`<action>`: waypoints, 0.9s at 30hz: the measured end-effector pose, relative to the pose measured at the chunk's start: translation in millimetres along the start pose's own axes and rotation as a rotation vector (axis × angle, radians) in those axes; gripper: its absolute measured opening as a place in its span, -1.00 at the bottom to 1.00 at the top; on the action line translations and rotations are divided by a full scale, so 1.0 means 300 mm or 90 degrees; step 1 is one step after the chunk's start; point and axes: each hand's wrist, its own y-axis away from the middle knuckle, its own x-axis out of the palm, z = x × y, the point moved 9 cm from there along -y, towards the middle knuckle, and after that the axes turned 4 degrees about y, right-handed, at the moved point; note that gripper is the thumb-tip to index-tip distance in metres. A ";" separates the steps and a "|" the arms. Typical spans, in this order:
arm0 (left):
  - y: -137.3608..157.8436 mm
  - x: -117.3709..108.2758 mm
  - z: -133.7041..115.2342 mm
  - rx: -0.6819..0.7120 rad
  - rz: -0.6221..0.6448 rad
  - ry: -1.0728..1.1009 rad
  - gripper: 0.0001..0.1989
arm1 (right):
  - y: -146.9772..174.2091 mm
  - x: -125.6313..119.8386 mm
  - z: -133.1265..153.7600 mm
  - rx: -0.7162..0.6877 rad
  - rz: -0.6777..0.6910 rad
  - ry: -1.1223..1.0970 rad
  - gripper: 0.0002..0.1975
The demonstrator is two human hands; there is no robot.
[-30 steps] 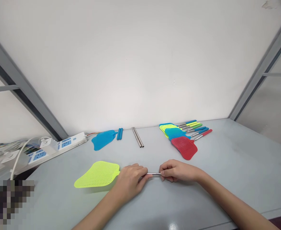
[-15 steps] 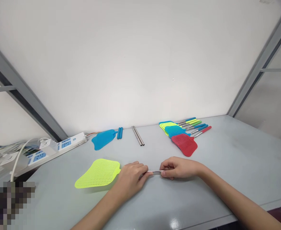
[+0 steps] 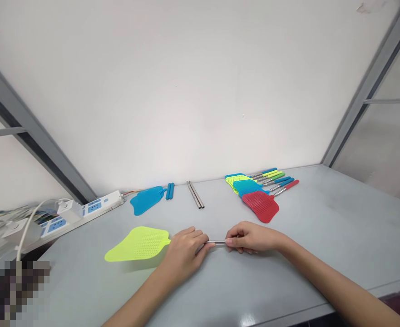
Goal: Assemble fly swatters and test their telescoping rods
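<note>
My left hand (image 3: pixel 189 247) is closed around the neck of a yellow-green fly swatter, whose perforated head (image 3: pixel 138 245) sticks out to the left, tilted just over the table. Between my two hands shows a short stretch of thin metal rod (image 3: pixel 216 242). My right hand (image 3: pixel 250 237) pinches the rod's right part with thumb and fingers; the rod's end is hidden in that hand. Farther back lie blue swatter heads (image 3: pixel 147 201), two blue handle grips (image 3: pixel 170 191) and two bare metal tubes (image 3: pixel 195 195).
At the back right, several fly swatters with handles overlap, a red one (image 3: pixel 261 205) in front. A white power strip (image 3: pixel 99 204) with plugs and cables lies along the left edge of the grey table (image 3: pixel 329 236). A white wall (image 3: pixel 200 91) stands behind.
The yellow-green head has tilted slightly, its lower edge now higher. My right hand has shifted a little along the rod's line to the left in view; both hands keep their hold.
</note>
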 end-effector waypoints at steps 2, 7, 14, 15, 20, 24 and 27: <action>0.000 0.002 0.000 0.002 0.001 -0.004 -0.66 | -0.001 0.000 -0.004 0.003 -0.011 -0.002 -0.63; 0.001 -0.001 -0.014 0.015 -0.017 0.015 -0.69 | -0.003 0.003 -0.007 0.010 -0.023 0.024 -0.65; 0.006 0.023 -0.039 0.010 0.002 0.015 -0.73 | -0.011 -0.026 0.012 -0.032 -0.113 0.018 -0.77; 0.007 0.031 -0.042 0.009 0.009 0.003 -0.71 | -0.013 -0.026 0.004 -0.021 -0.116 0.003 -0.77; 0.007 0.063 -0.062 0.014 0.038 -0.037 -0.71 | -0.018 -0.014 -0.020 0.011 -0.101 -0.073 -0.77; 0.005 0.073 -0.068 0.021 0.056 -0.059 -0.71 | -0.016 -0.008 -0.004 -0.005 -0.090 -0.098 -0.77; 0.008 0.067 -0.067 0.030 0.043 -0.076 -0.71 | -0.013 0.017 0.013 -0.020 -0.031 -0.113 -0.73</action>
